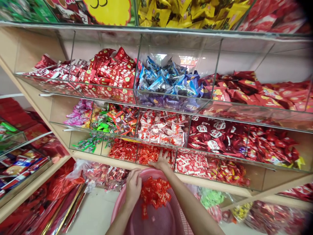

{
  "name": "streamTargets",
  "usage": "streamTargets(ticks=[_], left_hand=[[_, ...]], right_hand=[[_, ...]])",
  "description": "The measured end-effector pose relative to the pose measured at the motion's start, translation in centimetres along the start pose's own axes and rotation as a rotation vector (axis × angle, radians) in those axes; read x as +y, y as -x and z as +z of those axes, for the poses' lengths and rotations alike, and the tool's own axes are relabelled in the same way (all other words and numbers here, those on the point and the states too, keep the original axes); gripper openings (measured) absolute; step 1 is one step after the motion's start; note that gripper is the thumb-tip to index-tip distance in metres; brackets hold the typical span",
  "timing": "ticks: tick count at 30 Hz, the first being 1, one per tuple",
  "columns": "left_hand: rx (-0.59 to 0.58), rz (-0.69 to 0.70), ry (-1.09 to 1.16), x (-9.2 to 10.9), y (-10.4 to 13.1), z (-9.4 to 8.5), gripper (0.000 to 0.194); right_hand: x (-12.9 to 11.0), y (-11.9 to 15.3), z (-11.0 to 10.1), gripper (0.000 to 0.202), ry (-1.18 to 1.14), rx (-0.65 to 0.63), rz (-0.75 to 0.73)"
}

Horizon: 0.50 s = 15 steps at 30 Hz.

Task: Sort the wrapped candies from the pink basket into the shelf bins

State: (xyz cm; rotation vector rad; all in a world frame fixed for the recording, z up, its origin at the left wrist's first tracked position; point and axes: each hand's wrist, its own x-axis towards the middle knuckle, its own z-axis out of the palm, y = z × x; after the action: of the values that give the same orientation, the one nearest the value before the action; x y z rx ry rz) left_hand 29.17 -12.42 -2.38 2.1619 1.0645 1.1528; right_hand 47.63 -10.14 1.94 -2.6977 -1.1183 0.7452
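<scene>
A pink plastic basket [119, 205] stands below the shelves, with small red wrapped candies [156, 192] heaped toward its far side. My left hand [133, 185] grips the basket's rim on the left, fingers bent over the edge. Reaching past the far rim, my right hand [163, 160] is in a bottom-row clear bin among similar red wrapped candies [148, 154]. Its fingers are spread over the candies, and the wrist is close to the basket's rim. Whether any candy lies under the right palm is hidden.
Clear-walled bins of wrapped candy rise in tiers, including blue packets [168, 78] and dark red packets [217, 133]. A wooden shelf edge [107, 160] runs in front of the bottom bins. Bagged candy [114, 178] lies beneath, and red packaging [58, 195] fills the lower left.
</scene>
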Motion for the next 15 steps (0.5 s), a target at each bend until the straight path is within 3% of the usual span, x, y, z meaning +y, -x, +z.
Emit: streamTargets(ticks=[5, 12, 15], left_hand=[[0.003, 0.004, -0.009, 0.0, 0.0, 0.0, 0.028], [0.006, 0.001, -0.008, 0.1, 0.0, 0.0, 0.029], [0.001, 0.000, -0.002, 0.2, 0.0, 0.0, 0.029]], right_hand=[[-0.2, 0.3, -0.1, 0.107, 0.000, 0.098, 0.002], [1.3, 0.4, 0.5, 0.082, 0.086, 0.293, -0.131], [1.5, 0.6, 0.4, 0.082, 0.103, 0.366, -0.162]])
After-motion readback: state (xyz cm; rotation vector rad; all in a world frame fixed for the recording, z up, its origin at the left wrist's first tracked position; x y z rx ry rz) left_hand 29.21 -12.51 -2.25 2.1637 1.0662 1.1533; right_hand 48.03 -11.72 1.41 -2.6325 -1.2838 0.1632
